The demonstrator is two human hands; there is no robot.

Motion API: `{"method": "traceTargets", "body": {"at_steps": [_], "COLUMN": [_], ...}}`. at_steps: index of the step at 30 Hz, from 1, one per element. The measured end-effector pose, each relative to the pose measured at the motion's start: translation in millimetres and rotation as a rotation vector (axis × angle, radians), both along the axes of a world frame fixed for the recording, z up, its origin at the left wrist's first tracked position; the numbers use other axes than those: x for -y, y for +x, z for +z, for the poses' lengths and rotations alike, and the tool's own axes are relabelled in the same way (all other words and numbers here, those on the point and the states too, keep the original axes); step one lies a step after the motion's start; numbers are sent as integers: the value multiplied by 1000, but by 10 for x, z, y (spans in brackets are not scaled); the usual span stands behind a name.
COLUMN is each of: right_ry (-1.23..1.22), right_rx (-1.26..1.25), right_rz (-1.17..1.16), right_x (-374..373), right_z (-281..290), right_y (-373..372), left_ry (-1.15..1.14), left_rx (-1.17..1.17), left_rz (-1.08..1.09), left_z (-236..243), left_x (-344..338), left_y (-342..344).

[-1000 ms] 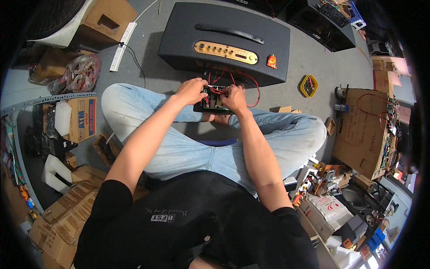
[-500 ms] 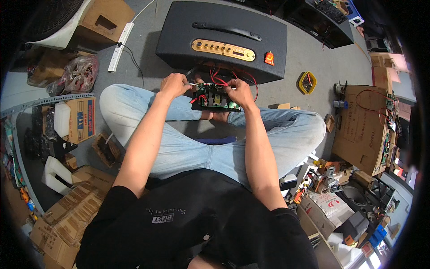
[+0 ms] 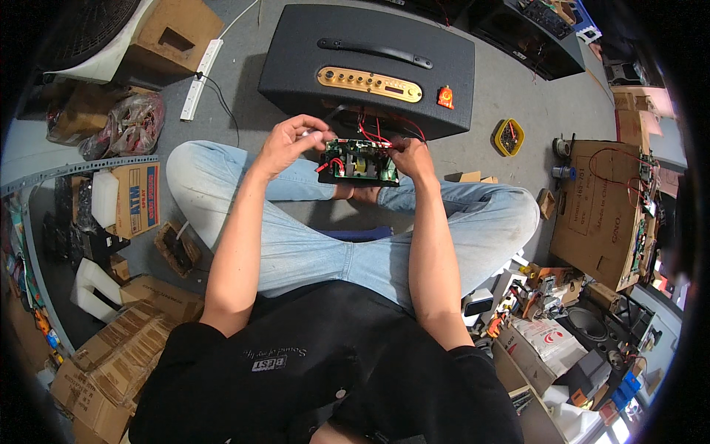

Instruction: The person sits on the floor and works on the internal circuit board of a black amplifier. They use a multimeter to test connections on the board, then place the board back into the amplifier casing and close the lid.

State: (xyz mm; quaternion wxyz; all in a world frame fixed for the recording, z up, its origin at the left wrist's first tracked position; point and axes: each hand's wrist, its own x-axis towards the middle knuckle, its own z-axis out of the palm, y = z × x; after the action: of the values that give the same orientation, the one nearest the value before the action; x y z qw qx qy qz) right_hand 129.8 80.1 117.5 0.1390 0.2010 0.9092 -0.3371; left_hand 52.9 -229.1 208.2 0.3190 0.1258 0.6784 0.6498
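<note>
A green circuit board (image 3: 360, 161) on a dark base sits in front of me, loaded with components and short red leads. My right hand (image 3: 414, 159) is closed on its upper right corner, where red wires (image 3: 377, 138) run up to the speaker cabinet (image 3: 436, 59). Just off the board's upper left corner, my left hand (image 3: 290, 146) pinches a small white piece (image 3: 306, 133), apparently a connector. A blurred dark cable (image 3: 335, 114) shows beyond those fingertips; whether it joins the white piece is unclear.
The black cabinet carries a handle (image 3: 375, 52) and a gold control panel (image 3: 370, 83). To its right is a yellow tray (image 3: 507, 138) of small parts. A white power strip (image 3: 201, 80) lies to the left. Cartons (image 3: 111, 348) and electronic parts crowd both sides.
My left hand has pulled back up and left from the board, taking the white piece away from its edge. My right hand has shifted slightly right and down, still at the board.
</note>
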Motion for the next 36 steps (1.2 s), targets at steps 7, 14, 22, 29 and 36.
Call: {"method": "traceTargets", "body": {"at_steps": [7, 14, 22, 29, 36], "right_ry": [-178, -198, 246, 263, -173], "right_rx": [-3, -270, -593, -499, -561], "right_rz": [214, 139, -211, -287, -314], "right_x": [57, 115, -876, -936, -796], "right_z": [105, 462, 971, 623, 618], "right_y": [9, -108, -676, -619, -633], "left_ry": [159, -139, 27, 117, 87], "left_rx": [15, -373, 49, 59, -5], "left_rz": [-96, 85, 186, 161, 200], "left_z": [88, -214, -298, -264, -384], "left_x": [-79, -125, -286, -492, -613], "left_y": [50, -38, -161, -26, 33]}}
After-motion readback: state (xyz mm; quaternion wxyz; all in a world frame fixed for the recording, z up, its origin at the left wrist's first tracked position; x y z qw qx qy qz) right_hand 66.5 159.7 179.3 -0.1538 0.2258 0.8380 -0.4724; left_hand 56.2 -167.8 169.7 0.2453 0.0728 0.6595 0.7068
